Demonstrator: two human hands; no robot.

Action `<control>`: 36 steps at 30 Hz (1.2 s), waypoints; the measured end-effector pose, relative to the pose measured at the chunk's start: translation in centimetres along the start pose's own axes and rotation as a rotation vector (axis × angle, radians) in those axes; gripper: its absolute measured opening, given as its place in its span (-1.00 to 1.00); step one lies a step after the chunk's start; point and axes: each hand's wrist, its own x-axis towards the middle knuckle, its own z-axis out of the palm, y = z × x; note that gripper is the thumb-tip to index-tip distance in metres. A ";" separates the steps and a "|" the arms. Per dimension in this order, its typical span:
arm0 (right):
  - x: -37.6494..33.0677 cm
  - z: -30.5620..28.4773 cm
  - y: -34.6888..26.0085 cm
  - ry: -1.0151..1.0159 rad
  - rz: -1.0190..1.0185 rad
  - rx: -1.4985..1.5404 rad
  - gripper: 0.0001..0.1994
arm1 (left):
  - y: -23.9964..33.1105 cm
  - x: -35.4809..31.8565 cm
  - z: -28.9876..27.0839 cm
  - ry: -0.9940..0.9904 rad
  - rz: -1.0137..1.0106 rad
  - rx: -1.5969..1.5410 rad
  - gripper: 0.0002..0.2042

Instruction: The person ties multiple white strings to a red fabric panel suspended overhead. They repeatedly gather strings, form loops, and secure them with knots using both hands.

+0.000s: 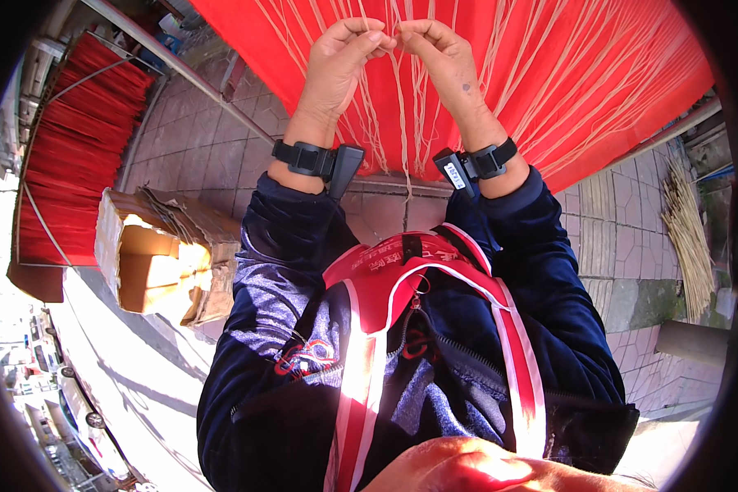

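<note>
A red cloth (pixel 664 49) stretches across the far side in front of me, with many long cream threads (pixel 401 107) fanned over it. My left hand (pixel 342 64) reaches over the cloth, its thumb and forefinger pinched on thin strands. Close beside it, my right hand (pixel 444 66) also pinches the strands, and the fingertips of both hands nearly meet. Their fingers partly hide the exact spot they hold. Below the hands the strands hang down, and one bunch dangles past the near edge of the cloth. Each wrist wears a black strap with a small black device.
An open cardboard box (pixel 152 262) stands on the paving at left. Beyond it is another red cloth (pixel 82 139) on a frame. A metal pole (pixel 180 70) runs diagonally at upper left. Thin pale sticks (pixel 687 238) lie at far right. A parked car (pixel 90 426) shows at lower left.
</note>
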 end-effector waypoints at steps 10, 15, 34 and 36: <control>-1.6 1.3 0.0 -0.084 0.060 0.108 -0.83 | 0.7 -1.2 0.3 0.039 0.064 -0.190 -0.85; -1.9 1.9 -0.7 -0.080 0.088 0.043 -0.83 | 1.0 -1.6 0.6 0.089 0.078 -0.187 -0.85; -2.0 0.7 0.2 0.035 0.218 0.373 -0.85 | 2.2 -1.8 -1.2 0.200 0.071 -0.367 -0.87; -1.8 -0.2 0.2 0.049 0.213 0.442 -0.83 | 2.9 -1.7 -2.1 0.218 0.077 -0.367 -0.88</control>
